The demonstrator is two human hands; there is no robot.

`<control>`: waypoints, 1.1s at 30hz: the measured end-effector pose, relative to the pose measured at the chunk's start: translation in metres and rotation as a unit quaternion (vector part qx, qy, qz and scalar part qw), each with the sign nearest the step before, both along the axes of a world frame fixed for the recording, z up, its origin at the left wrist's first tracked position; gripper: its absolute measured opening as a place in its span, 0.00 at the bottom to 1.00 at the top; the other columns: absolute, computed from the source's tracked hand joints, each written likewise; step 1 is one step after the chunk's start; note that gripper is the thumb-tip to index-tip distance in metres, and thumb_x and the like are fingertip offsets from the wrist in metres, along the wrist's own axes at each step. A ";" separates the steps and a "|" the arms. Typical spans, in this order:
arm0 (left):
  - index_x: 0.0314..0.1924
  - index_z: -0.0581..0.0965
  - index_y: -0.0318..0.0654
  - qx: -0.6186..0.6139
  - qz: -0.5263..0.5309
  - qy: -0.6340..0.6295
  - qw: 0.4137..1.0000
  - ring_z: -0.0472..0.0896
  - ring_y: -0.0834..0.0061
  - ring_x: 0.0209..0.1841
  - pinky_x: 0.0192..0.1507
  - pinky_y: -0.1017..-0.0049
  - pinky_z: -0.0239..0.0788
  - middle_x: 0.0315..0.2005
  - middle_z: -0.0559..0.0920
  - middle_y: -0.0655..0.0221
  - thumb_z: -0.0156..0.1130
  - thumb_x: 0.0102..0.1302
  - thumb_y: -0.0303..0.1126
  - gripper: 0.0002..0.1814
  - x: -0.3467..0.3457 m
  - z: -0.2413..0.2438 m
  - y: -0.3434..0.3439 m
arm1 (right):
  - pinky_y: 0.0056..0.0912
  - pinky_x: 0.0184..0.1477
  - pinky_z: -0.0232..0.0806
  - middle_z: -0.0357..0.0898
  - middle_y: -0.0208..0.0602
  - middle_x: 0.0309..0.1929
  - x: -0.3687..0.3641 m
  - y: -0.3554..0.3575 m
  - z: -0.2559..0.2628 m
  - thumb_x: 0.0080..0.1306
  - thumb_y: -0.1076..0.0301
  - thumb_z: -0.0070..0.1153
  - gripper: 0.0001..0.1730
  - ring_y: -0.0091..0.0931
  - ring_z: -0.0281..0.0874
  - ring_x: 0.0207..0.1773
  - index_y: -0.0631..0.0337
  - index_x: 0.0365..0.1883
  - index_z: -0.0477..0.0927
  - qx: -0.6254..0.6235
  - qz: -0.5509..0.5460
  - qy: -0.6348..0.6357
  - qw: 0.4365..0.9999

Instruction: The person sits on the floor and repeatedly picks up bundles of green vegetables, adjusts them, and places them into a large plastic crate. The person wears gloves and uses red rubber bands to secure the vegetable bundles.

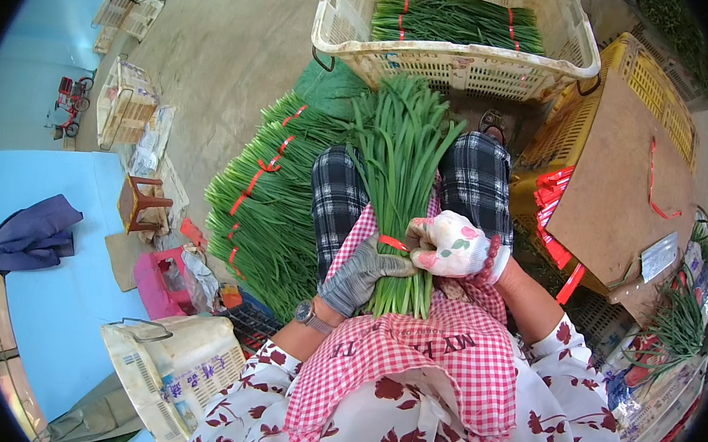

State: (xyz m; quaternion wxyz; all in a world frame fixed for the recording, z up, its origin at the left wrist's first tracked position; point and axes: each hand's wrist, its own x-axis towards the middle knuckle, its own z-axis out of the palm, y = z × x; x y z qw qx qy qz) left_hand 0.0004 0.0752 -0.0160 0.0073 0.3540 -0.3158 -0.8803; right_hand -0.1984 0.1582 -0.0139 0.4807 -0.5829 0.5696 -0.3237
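Note:
A bunch of long flat green leaves, like garlic chives (401, 161), lies over my lap with its pale stem ends towards my apron (404, 360). My left hand (358, 276), in a grey glove, is closed around the stems from the left. My right hand (450, 246), in a white floral glove, pinches at the red tape (394, 243) that crosses the bunch; its fingertips meet the tape's right end. Beside my left leg is a pile of similar bunches (266, 206) bound with red tape.
Ahead stands a white plastic crate (459, 55) holding taped bunches. To the right, a brown board (632, 184) rests on a yellow crate (561, 132), with red strips (553, 214) at its edge. A pink plastic container (159, 282) and another white crate (180, 364) are at left.

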 end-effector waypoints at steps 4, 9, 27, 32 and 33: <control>0.61 0.70 0.38 -0.040 0.003 -0.008 0.999 0.84 0.72 0.44 0.47 0.70 0.80 0.46 0.83 0.67 0.72 0.58 0.24 0.31 -0.009 0.017 -0.005 | 0.37 0.41 0.73 0.81 0.51 0.32 0.001 0.008 0.008 0.63 0.59 0.56 0.18 0.38 0.83 0.36 0.66 0.42 0.80 -0.002 -0.089 -0.109 0.990; 0.70 0.61 0.40 -0.127 -0.014 0.018 0.992 0.83 0.73 0.49 0.49 0.71 0.79 0.53 0.79 0.66 0.74 0.56 0.21 0.44 -0.016 0.029 -0.012 | 0.33 0.58 0.72 0.81 0.45 0.51 -0.011 0.002 0.004 0.58 0.58 0.73 0.45 0.27 0.79 0.53 0.71 0.67 0.64 0.027 -0.360 -0.207 0.909; 0.64 0.71 0.35 -0.570 -0.108 0.021 0.814 0.76 0.70 0.55 0.57 0.70 0.70 0.55 0.74 0.63 0.69 0.64 0.33 0.30 -0.008 0.032 -0.013 | 0.35 0.55 0.75 0.82 0.38 0.52 -0.001 -0.027 -0.013 0.62 0.79 0.63 0.28 0.29 0.82 0.51 0.64 0.61 0.72 0.012 -0.356 -0.521 0.775; 0.62 0.72 0.35 -0.615 -0.143 0.043 0.774 0.76 0.69 0.53 0.56 0.69 0.70 0.51 0.75 0.63 0.71 0.62 0.33 0.30 -0.012 0.027 -0.018 | 0.34 0.55 0.75 0.81 0.38 0.53 0.000 -0.023 -0.035 0.60 0.78 0.64 0.29 0.29 0.82 0.51 0.64 0.61 0.73 -0.002 -0.354 -0.542 0.762; 0.62 0.72 0.34 -0.622 -0.143 0.045 0.769 0.76 0.67 0.53 0.56 0.69 0.70 0.50 0.75 0.62 0.71 0.62 0.33 0.30 -0.012 0.025 -0.019 | 0.34 0.53 0.76 0.82 0.39 0.51 0.001 -0.024 -0.035 0.59 0.79 0.65 0.30 0.29 0.82 0.49 0.65 0.61 0.72 0.001 -0.363 -0.539 0.760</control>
